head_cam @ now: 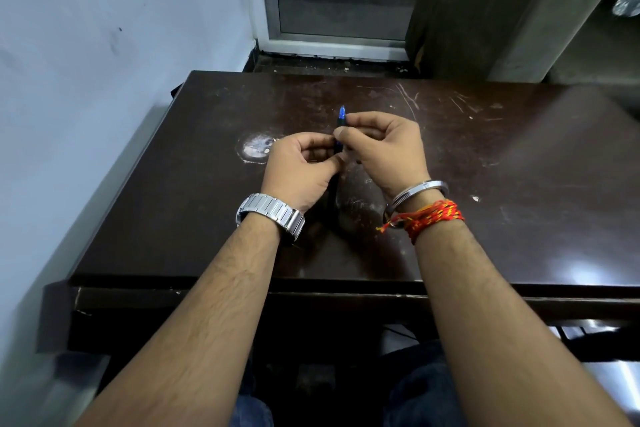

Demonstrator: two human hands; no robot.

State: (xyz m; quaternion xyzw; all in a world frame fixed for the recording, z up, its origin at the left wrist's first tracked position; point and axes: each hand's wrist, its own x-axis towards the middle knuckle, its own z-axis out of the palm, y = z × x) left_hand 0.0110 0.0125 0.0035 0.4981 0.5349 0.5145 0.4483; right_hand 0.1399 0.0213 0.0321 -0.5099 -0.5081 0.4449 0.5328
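A blue pen (341,118) stands roughly upright above the dark brown table (173,184), its blue tip pointing away from me. My left hand (301,166), with a steel watch on its wrist, pinches the pen's lower part. My right hand (384,146), with a steel bangle and red-orange threads on its wrist, pinches the pen higher up between thumb and forefinger. Most of the pen's barrel is hidden by the fingers.
The table top is scratched and has a pale round worn patch (254,147) left of my hands. A blue-white wall (86,62) runs along the left. Behind the table are a metal-framed door (339,3) and a dark curtain (485,10).
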